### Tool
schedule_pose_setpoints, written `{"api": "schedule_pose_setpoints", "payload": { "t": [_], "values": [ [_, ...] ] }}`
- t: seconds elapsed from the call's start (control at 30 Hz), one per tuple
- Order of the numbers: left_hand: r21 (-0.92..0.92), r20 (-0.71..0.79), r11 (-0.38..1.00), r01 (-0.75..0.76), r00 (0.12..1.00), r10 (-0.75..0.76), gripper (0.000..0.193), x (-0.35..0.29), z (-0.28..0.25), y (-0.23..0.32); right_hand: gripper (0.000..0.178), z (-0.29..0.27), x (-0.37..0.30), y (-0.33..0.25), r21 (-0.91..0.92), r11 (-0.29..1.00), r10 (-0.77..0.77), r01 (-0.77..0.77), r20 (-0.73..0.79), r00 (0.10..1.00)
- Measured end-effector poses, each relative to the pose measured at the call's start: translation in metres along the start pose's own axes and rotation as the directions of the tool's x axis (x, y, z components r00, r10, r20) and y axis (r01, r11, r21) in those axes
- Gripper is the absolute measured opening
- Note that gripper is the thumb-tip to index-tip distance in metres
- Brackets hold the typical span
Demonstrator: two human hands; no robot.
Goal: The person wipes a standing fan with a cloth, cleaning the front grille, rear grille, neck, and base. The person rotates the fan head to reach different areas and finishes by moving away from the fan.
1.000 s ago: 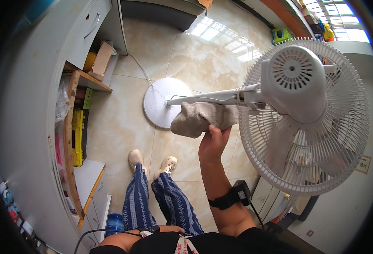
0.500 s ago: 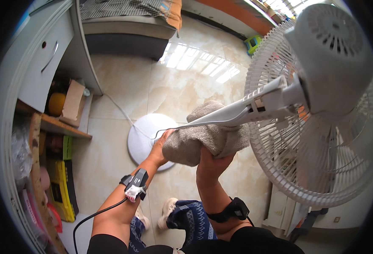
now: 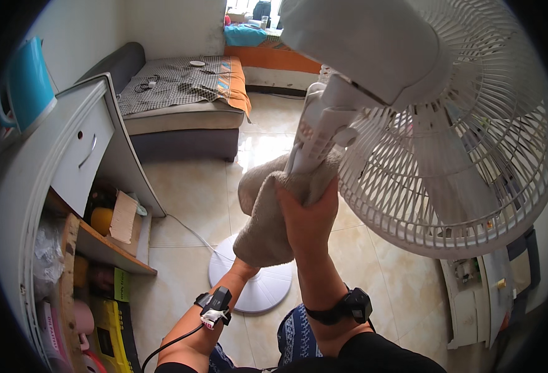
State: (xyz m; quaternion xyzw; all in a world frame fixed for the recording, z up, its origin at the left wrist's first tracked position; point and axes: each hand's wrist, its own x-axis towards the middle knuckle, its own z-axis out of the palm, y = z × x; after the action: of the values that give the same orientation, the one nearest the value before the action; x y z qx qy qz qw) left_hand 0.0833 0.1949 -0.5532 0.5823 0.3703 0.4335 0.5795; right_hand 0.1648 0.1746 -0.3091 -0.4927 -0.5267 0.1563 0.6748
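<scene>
A white pedestal fan rises in front of me, its round base on the floor and its caged head at the upper right. A thick grey-beige cloth is draped around the upper pole, just below the head's joint. My right hand is closed on the cloth, pressing it against the pole, thumb on the near side. Lower down, my left hand is at the pole just above the base; the hanging cloth covers its fingers, which wrapped the pole a moment ago.
On the left stands a white cabinet with a drawer, open shelves and a blue mug on top. A low bed is at the back. The fan's cord runs from base to cabinet. A white drawer unit stands at right.
My right hand and the cloth have moved up the pole toward the fan's head. The cloth now hides the left hand's fingers. My view has tilted up, showing more of the bed and window.
</scene>
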Motion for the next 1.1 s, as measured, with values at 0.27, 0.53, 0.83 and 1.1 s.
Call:
{"api": "schedule_pose_setpoints", "payload": {
  "t": [0.27,0.53,0.83,1.1],
  "values": [
    [-0.23,0.092,0.971,0.058,0.995,-0.037,0.058,0.009,-0.006,-0.022,0.059,-0.017,-0.039,0.079,0.2,0.977,0.037,-0.078,0.204,0.978],
    [0.144,0.114,0.99,0.006,0.993,-0.022,0.052,-0.001,-0.021,-0.032,0.054,-0.015,-0.102,0.178,0.096,0.968,0.193,-0.23,0.295,0.936],
    [-0.58,-0.128,0.802,0.141,0.957,-0.261,0.058,-0.01,-0.028,-0.017,0.055,-0.017,-0.1,0.153,-0.017,0.995,0.097,-0.095,0.19,0.977],
    [-0.411,-0.229,0.88,-0.238,0.961,0.153,0.074,-0.008,-0.029,0.064,0.08,-0.001,-0.023,0.061,-0.098,0.982,-0.163,0.161,-0.015,0.987]
  ]
}}
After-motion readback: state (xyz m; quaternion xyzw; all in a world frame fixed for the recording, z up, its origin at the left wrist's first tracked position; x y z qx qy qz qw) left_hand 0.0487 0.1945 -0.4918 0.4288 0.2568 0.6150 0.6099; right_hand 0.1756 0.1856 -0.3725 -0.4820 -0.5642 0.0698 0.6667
